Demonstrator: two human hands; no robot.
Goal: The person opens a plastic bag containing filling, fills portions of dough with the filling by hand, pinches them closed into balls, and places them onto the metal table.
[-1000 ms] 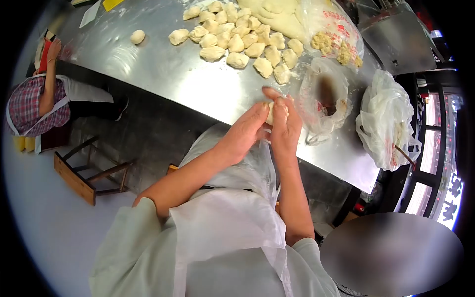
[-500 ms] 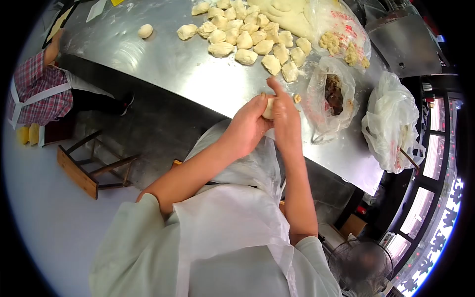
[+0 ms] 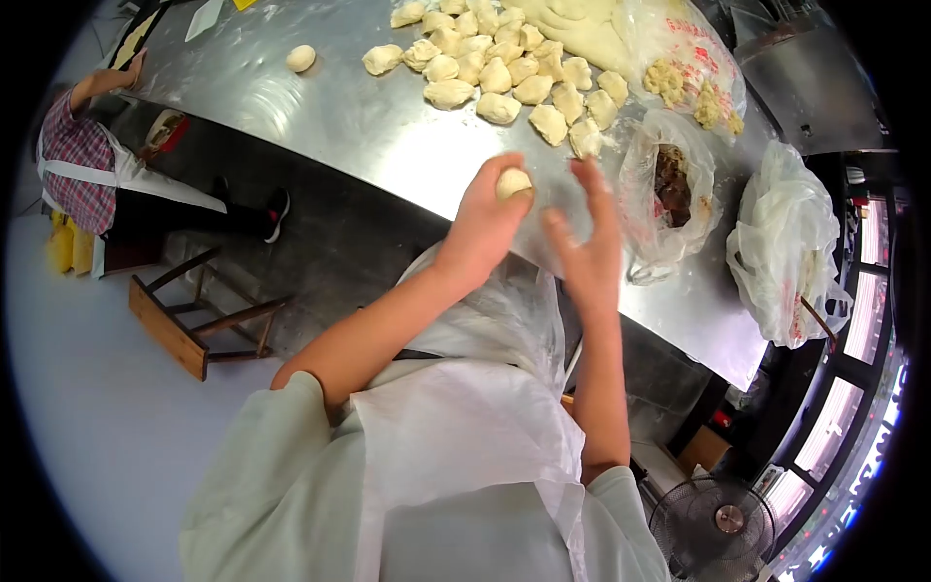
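A pale round dough ball (image 3: 513,182) sits in the curled fingers of my left hand (image 3: 482,225), over the table's front edge. My right hand (image 3: 593,250) is apart from it, a little to the right, with thumb and fingers spread and slightly blurred; nothing shows in it. Beyond both hands lie several rough dough pieces (image 3: 497,76) in a cluster. To the right of my right hand is an open plastic bag (image 3: 706,179) with a dark brown filling (image 3: 671,184). One smooth dough ball (image 3: 301,58) rests alone at the far left.
The steel table (image 3: 369,126) spans the view. A large dough slab (image 3: 582,29) lies at the back beside crumbly yellowish lumps (image 3: 664,82) on printed plastic. A white plastic bag (image 3: 784,242) stands right. On the left are a wooden stool (image 3: 175,330) and another person (image 3: 87,184); a fan (image 3: 713,529) is lower right.
My hands, pressed together around the dough ball before, have parted. The ball stays in my left hand while my right hand has moved right and opened. The other person has shifted position.
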